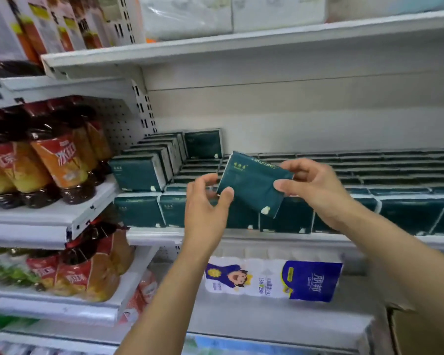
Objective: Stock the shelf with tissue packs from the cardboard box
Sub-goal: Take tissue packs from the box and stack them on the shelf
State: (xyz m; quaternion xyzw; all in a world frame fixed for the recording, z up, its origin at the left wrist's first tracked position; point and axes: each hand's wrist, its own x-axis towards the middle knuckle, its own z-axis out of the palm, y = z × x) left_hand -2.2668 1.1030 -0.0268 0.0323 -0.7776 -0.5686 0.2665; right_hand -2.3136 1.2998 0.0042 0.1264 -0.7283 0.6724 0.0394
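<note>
A dark green tissue pack [251, 183] is held tilted in front of the middle shelf [241, 238]. My right hand [315, 185] grips its right end, fingers on top and thumb on the front. My left hand [205, 203] pinches its lower left corner with the thumb. On the shelf lies a full layer of the same green packs [395, 175], and a second row of packs [149, 165] stands on top at the left end. One corner of the cardboard box [420, 331] shows at the bottom right.
Bottled drinks [57, 160] fill the shelves to the left. White tissue bundles [190, 16] sit on the upper shelf. A white and blue toilet-roll pack [272, 280] lies on the shelf below. The green layer's right side has open height above it.
</note>
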